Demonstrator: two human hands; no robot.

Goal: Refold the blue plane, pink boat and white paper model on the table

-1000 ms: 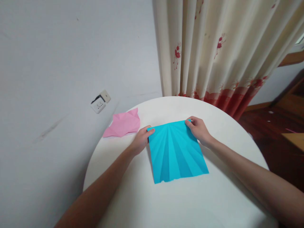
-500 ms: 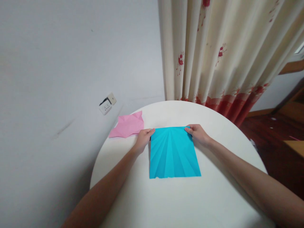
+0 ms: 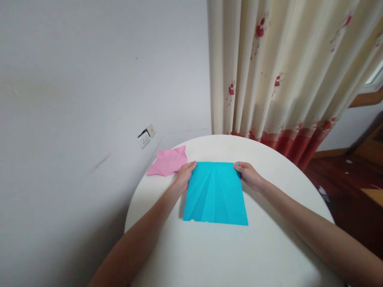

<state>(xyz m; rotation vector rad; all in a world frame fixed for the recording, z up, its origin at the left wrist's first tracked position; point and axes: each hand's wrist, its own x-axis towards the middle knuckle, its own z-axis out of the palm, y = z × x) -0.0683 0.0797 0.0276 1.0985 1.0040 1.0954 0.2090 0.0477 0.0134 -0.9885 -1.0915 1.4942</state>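
Two upper corners of the blue sheet (image 3: 218, 195) are pinched, one by the left hand (image 3: 186, 175) and one by the right hand (image 3: 247, 173); the thumbs are clamped in front, and the other fingers are mostly hidden. The sheet is held spread just below the frame's centre, over the table (image 3: 209, 253); whether they touch cannot be told. As judged, fan-like creases are already made, but the corners are not yet released. Upper left of it, the pink sheet (image 3: 170, 161) is seen creased, unheld.

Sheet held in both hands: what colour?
The sheet is bright turquoise blue; it shows clearly in the head view, the only one.
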